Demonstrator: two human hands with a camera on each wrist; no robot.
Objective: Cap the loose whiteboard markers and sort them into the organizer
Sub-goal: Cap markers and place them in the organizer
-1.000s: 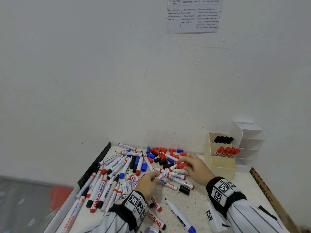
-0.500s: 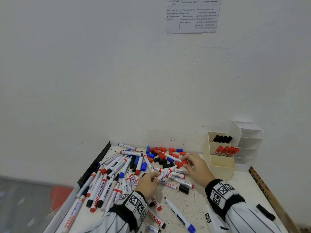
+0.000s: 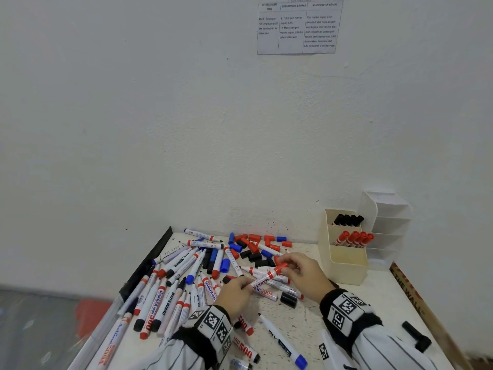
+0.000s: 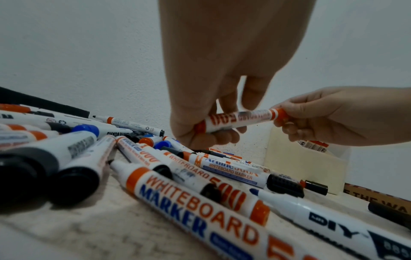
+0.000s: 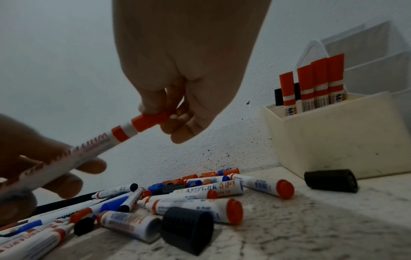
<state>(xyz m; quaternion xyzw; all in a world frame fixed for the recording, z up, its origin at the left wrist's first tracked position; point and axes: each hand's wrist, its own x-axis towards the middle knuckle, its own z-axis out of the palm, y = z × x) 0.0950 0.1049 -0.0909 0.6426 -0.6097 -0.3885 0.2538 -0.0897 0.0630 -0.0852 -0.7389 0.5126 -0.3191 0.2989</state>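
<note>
A red whiteboard marker [image 3: 266, 279] is held just above the table between both hands. My left hand [image 3: 246, 285] grips the rear of its barrel [image 4: 235, 121]. My right hand [image 3: 284, 267] pinches the red cap [image 5: 151, 120], which sits on the marker's tip. The cream organizer [image 3: 346, 265] stands to the right of the hands, with several black-capped markers [image 3: 348, 219] in its back compartment and several red-capped markers [image 3: 354, 238] in the middle one. Its front compartment shows nothing inside.
Many loose markers [image 3: 170, 289] and loose caps [image 3: 256, 247] lie across the table's left and back. A black cap [image 3: 288, 299] and an uncapped blue marker [image 3: 282, 343] lie near the wrists. A white tiered holder [image 3: 384, 228] stands behind the organizer. A printed board [image 3: 416, 297] runs along the right edge.
My right hand has brought the red cap down in line with the marker and onto its tip. Both hands have stayed over the same spot.
</note>
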